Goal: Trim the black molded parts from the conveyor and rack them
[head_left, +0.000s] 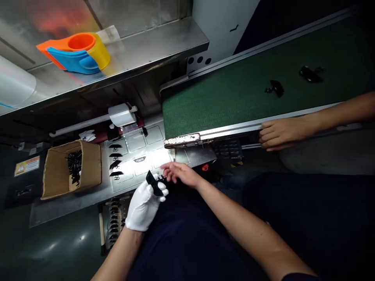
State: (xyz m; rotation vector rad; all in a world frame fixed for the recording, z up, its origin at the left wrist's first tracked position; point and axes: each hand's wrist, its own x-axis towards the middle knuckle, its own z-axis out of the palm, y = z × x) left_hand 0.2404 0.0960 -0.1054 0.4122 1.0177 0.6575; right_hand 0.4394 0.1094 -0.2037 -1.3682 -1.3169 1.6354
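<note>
My left hand [143, 207], in a white glove, is closed around a glossy black trapezoid part [154, 184] with a short stem on its side. The part is tilted, its flat face turned up and to the left. My bare right hand [183, 173] hovers just right of it, fingers loosely bent and apart near the stem end. Whether a fingertip touches the stem I cannot make out. On the lit bench mat [155, 160] behind, several similar black parts [116, 164] stand in a column at the left. A small patterned trapezoid piece [140, 159] lies mid-mat.
A cardboard box [90, 164] of small black pieces stands at the left. To the right runs a green conveyor belt [216, 101] with two black parts [275, 89]; another person's hand [281, 132] rests at its edge. A metal shelf [146, 50] holds coloured tape dispensers [84, 54].
</note>
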